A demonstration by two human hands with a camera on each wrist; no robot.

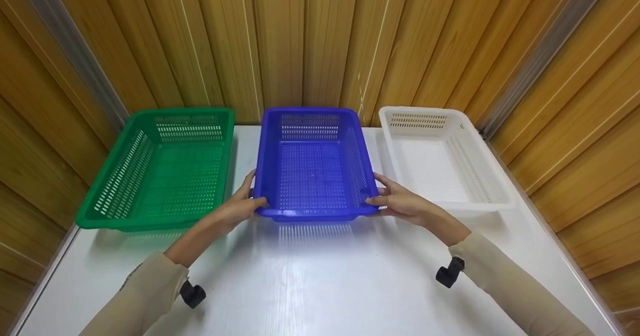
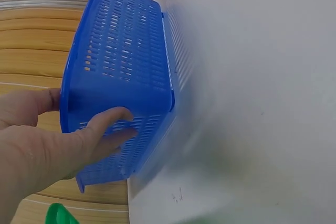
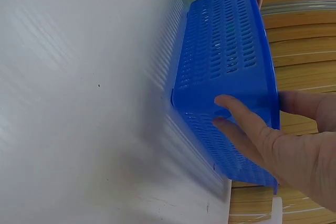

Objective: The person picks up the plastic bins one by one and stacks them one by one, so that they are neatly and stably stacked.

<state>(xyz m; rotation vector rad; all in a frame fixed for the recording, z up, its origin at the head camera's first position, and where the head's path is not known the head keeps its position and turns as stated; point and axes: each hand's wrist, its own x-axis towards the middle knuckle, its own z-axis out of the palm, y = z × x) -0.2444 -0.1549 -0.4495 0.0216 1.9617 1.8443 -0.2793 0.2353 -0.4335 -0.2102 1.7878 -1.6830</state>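
A blue perforated plastic basket (image 1: pixel 312 173) with nothing in it stands at the middle of the table. My left hand (image 1: pixel 240 207) grips its near left corner, the thumb over the rim and the fingers against the outer wall. At the near right corner my right hand (image 1: pixel 400 202) holds the rim the same way. Both wrist views show fingertips spread on the outside of the basket (image 2: pixel 126 35), below the rim. In the right wrist view the basket's underside (image 3: pixel 176 85) is close over the white tabletop.
To the left stands a green basket (image 1: pixel 175 176), and to the right a white basket (image 1: pixel 435 171); both are the same perforated kind. The white table (image 1: pixel 320 281) ends at a wood-look panel wall (image 1: pixel 320 41) behind, with more panelling at both sides.
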